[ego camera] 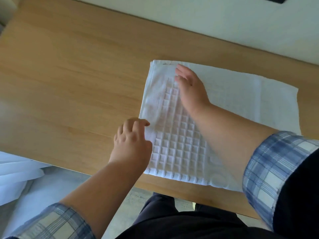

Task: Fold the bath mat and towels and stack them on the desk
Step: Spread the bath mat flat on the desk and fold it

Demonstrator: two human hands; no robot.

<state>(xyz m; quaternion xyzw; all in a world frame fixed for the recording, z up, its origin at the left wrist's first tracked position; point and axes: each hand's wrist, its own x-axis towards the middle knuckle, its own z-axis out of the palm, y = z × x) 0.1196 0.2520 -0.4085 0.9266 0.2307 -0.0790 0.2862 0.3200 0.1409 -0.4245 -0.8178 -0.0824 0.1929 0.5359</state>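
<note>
Grip is light on the near side: the left hand (pixel 133 140) sets bent fingers against the left edge of the bath mat (pixel 177 144), and the blur hides whether they pinch the cloth or only nudge it. White, with a raised grid of squares, the mat lies folded on the bench (pixel 69 75), close to its near edge and right of centre. A round embossed mark (pixel 217 178) by the front hem cannot be read, and no label or brand shows. Farther in, the right hand (pixel 189 85) lies flat with straight fingers on the mat's top, near the far left corner, pressing and holding nothing. A plainer white layer (pixel 276 104) shows beneath to the right, and it is unclear whether it is a towel or the mat's own underside. The mat looks thick, soft and limp. It should weigh little, sag if lifted by one corner and slide easily on the smooth wood. The folded edges, taken with both hands, seem the best hold.
</note>
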